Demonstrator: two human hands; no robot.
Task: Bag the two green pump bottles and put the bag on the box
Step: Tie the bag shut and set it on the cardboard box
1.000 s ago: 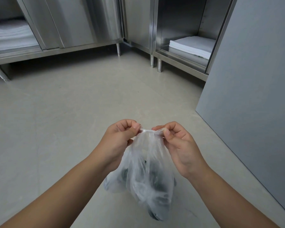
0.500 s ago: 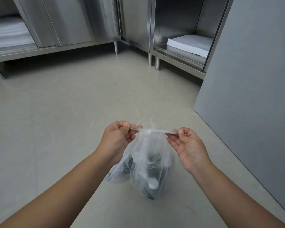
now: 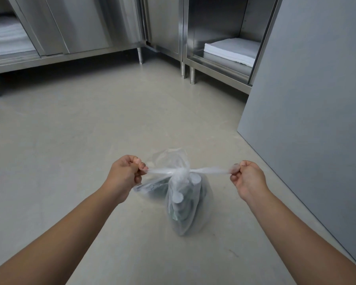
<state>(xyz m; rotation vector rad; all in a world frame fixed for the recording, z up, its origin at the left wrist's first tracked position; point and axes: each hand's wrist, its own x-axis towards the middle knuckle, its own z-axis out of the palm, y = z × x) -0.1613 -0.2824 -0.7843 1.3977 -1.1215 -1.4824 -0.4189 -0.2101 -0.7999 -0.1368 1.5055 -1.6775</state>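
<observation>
While my arms reach out over it, the pale floor (image 3: pixel 70 140) spreads wide and bare to my left and ahead, giving open room on those sides. A tall grey panel (image 3: pixel 317 99) closes off the right side, its bottom edge running along the floor from far to near, close beside my right arm. Along the far edge stand steel cabinets (image 3: pixel 90 27) on short legs, with a dark gap beneath them. One open compartment at the far right holds a stack of white folded sheets (image 3: pixel 232 49); another at the far left holds more white sheets (image 3: pixel 6 40).

Between my hands hangs the clear plastic bag (image 3: pixel 187 202), over the middle of the floor and nearer to me than the cabinets; whether its base touches the floor I cannot tell. Its long axis runs roughly upright, neck at the top, bulging bottom nearest me. Inside it, two green pump bottles (image 3: pixel 183 212) show dimly through the film, pale tops toward the neck; one leans away to the left. The neck is gathered into a knot (image 3: pixel 180 171), with two tails stretched taut sideways.

My left hand (image 3: pixel 125 173) is clenched around the left tail, and my right hand (image 3: pixel 249 177) pinches the right tail between thumb and curled fingers.
</observation>
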